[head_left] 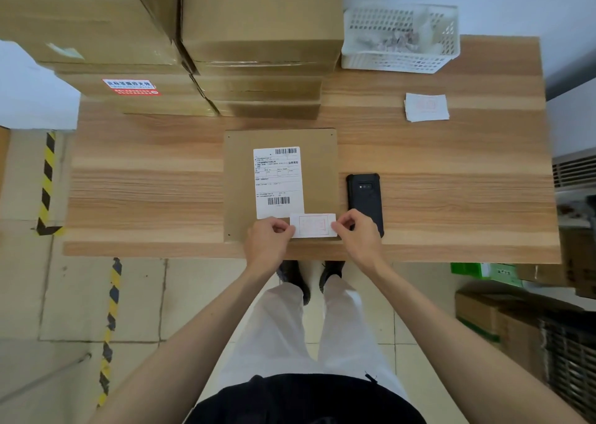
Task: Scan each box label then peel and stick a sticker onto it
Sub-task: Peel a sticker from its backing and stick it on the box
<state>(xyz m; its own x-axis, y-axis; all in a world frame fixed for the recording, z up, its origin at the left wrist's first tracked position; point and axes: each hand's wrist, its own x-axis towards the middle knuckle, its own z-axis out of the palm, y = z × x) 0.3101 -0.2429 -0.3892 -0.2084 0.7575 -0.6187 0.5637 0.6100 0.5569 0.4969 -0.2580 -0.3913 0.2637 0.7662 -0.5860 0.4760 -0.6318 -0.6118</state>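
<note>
I hold the sticker (312,226) stretched between my two hands: my left hand (267,239) pinches its left end, my right hand (356,234) pinches its right end, fingers curled in on the paper at both sides. Its long axis runs straight across from one pinch to the other, parallel to the near edge of the table (161,178). Whether the backing is already peeled, I cannot tell.

The box (240,181) lies flat directly beyond and under the pinch line; the sticker hangs over its near right corner. The shipping label (279,181) sits just beyond my left pinch, its lower edge next to the sticker's far edge, its long axis at right angles to the sticker's. Bare cardboard lies to the left of the label and in a strip to its right.

Just beyond my right hand, beside the box, lies the scanner (364,198), partly covered by my fingers. Well beyond it lies the sticker pile (426,107), farther still the white basket (400,36). The stacked boxes (225,36) stand far beyond my left hand. I judge nothing blocks the way down onto the cardboard.
</note>
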